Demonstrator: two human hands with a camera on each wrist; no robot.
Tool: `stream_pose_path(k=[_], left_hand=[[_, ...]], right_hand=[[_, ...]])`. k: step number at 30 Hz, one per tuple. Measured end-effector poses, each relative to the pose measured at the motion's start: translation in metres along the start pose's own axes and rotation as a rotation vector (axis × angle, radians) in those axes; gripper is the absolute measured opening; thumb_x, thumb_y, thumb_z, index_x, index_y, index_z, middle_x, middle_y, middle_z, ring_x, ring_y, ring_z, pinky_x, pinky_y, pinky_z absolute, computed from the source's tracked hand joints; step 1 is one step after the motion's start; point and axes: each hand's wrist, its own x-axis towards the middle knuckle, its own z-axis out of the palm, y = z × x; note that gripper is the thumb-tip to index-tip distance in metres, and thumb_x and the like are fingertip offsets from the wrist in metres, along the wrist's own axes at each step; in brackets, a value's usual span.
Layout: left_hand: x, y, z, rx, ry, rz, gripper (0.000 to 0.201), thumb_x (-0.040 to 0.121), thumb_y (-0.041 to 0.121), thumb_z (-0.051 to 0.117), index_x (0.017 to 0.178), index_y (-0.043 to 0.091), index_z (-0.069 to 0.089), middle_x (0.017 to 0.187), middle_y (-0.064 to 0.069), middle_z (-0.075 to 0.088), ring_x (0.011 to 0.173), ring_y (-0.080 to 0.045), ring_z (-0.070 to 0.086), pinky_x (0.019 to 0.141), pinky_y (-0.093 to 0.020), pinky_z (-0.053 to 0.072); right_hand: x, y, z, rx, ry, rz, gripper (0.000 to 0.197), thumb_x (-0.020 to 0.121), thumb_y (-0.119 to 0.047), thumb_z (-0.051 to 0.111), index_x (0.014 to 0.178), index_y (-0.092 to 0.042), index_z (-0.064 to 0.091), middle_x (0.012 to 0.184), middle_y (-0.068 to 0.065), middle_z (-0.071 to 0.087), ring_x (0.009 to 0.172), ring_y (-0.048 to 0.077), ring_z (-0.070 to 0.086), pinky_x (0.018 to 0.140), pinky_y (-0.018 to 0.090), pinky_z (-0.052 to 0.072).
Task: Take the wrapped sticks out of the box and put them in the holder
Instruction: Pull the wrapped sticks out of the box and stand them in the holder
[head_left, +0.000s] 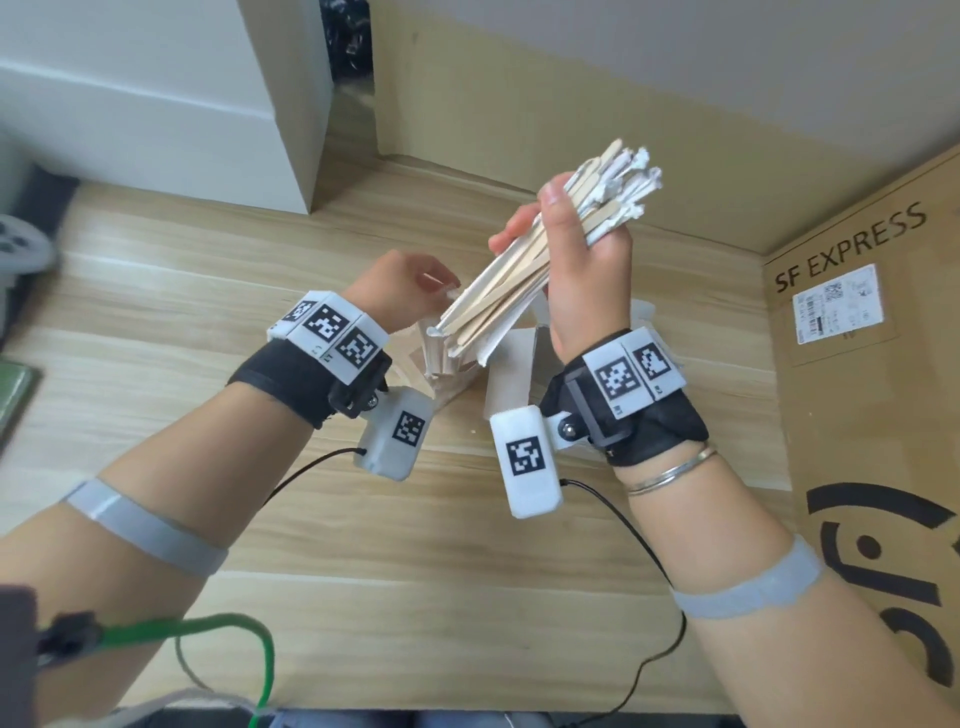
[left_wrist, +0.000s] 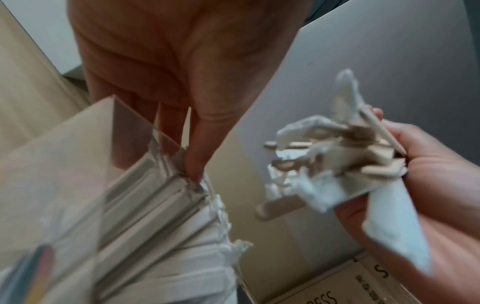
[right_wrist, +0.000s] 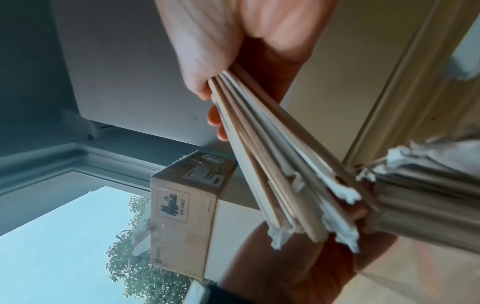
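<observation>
My right hand (head_left: 550, 228) grips a thick bundle of paper-wrapped wooden sticks (head_left: 519, 275), held slanted above the table, torn wrapper ends pointing up and away. The same bundle (left_wrist: 324, 160) shows at the right of the left wrist view and fans out of my right hand's fist (right_wrist: 221, 82) in the right wrist view. My left hand (head_left: 415, 283) is by the bundle's lower end. Its fingertips (left_wrist: 194, 166) touch the tops of wrapped sticks (left_wrist: 161, 205) standing in a clear holder (left_wrist: 78, 154). An open white box (head_left: 511, 374) lies under my right wrist.
A large SF Express carton (head_left: 857, 364) stands on the right of the wooden table (head_left: 208, 312). A cardboard sheet (head_left: 571, 78) closes the back and a white cabinet (head_left: 182, 104) the back left. A small brown box (right_wrist: 187, 205) sits beyond the hands.
</observation>
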Motion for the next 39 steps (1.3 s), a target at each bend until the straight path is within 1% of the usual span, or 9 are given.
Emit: stream_pose_path(k=[9,14,17,22,25,28,31,36,39], left_hand=[[0.005,-0.004,-0.006,-0.049,-0.055,-0.032,0.026,0.085,0.025,0.064,0.110,0.018,0.067,0.101,0.003,0.067,0.091,-0.012,0.059,0.097,-0.029,0.047],[0.007,-0.004,-0.006,-0.065,-0.067,-0.056,0.026,0.087,0.019,0.060,0.112,0.016,0.066,0.099,0.001,0.067,0.086,-0.011,0.059,0.091,-0.025,0.047],[0.009,-0.004,-0.006,-0.080,-0.062,-0.076,0.030,0.088,0.015,0.057,0.117,0.016,0.064,0.103,0.002,0.067,0.090,-0.013,0.059,0.096,-0.028,0.049],[0.009,-0.005,-0.007,-0.118,-0.063,-0.066,0.027,0.088,0.015,0.058,0.113,0.014,0.067,0.107,-0.002,0.068,0.094,-0.016,0.061,0.095,-0.031,0.051],[0.010,-0.006,-0.006,-0.137,-0.078,-0.061,0.023,0.086,0.020,0.063,0.108,0.017,0.069,0.109,-0.005,0.071,0.097,-0.019,0.064,0.097,-0.035,0.051],[0.009,-0.005,-0.005,-0.121,-0.071,-0.059,0.023,0.087,0.020,0.062,0.108,0.017,0.069,0.110,-0.004,0.070,0.102,-0.019,0.064,0.098,-0.034,0.050],[0.008,-0.003,-0.006,-0.088,-0.070,-0.044,0.023,0.087,0.018,0.060,0.108,0.018,0.069,0.106,-0.002,0.070,0.090,-0.014,0.061,0.086,-0.025,0.049],[0.008,-0.002,-0.006,-0.094,-0.074,-0.053,0.028,0.086,0.010,0.057,0.111,0.016,0.068,0.110,-0.008,0.070,0.064,-0.008,0.054,0.059,-0.017,0.044],[0.008,-0.002,-0.006,-0.094,-0.086,-0.055,0.026,0.087,0.014,0.060,0.112,0.016,0.068,0.109,-0.007,0.070,0.079,-0.014,0.060,0.075,-0.024,0.049]], right_hand=[[0.000,0.037,0.012,-0.071,0.060,0.246,0.020,0.095,-0.012,0.050,0.076,-0.016,0.051,0.057,-0.002,0.063,0.051,0.014,0.064,0.052,0.024,0.052],[-0.002,0.049,0.016,-0.180,0.019,0.197,0.024,0.091,-0.013,0.056,0.070,-0.024,0.057,0.065,0.001,0.065,0.066,0.019,0.066,0.073,0.034,0.057],[-0.003,0.056,0.015,-0.380,-0.110,0.167,0.011,0.086,-0.021,0.062,0.076,-0.020,0.067,0.078,-0.010,0.067,0.080,0.001,0.064,0.086,0.016,0.049],[-0.005,0.065,0.009,-0.661,-0.278,0.249,0.036,0.061,-0.044,0.072,0.083,-0.031,0.048,0.096,0.000,0.060,0.104,0.021,0.056,0.089,0.038,0.049],[-0.006,0.061,0.001,-0.797,-0.349,0.267,0.043,0.067,-0.028,0.079,0.087,-0.020,0.042,0.083,-0.014,0.045,0.103,0.019,0.048,0.083,0.029,0.042],[-0.006,0.053,-0.003,-0.703,-0.426,0.287,0.035,0.063,-0.026,0.081,0.084,-0.024,0.053,0.089,-0.004,0.061,0.094,0.020,0.062,0.078,0.032,0.052],[-0.005,0.046,-0.003,-0.753,-0.446,0.103,0.017,0.069,-0.021,0.078,0.085,-0.020,0.070,0.085,-0.005,0.062,0.081,0.011,0.061,0.074,0.018,0.045],[-0.001,0.041,-0.001,-0.860,-0.493,0.147,0.013,0.071,-0.026,0.077,0.081,-0.017,0.074,0.077,-0.010,0.062,0.081,0.009,0.059,0.076,0.022,0.042],[0.003,0.037,-0.001,-0.894,-0.518,0.217,0.025,0.069,-0.041,0.076,0.083,-0.020,0.075,0.080,-0.002,0.072,0.077,0.016,0.067,0.075,0.033,0.055]])
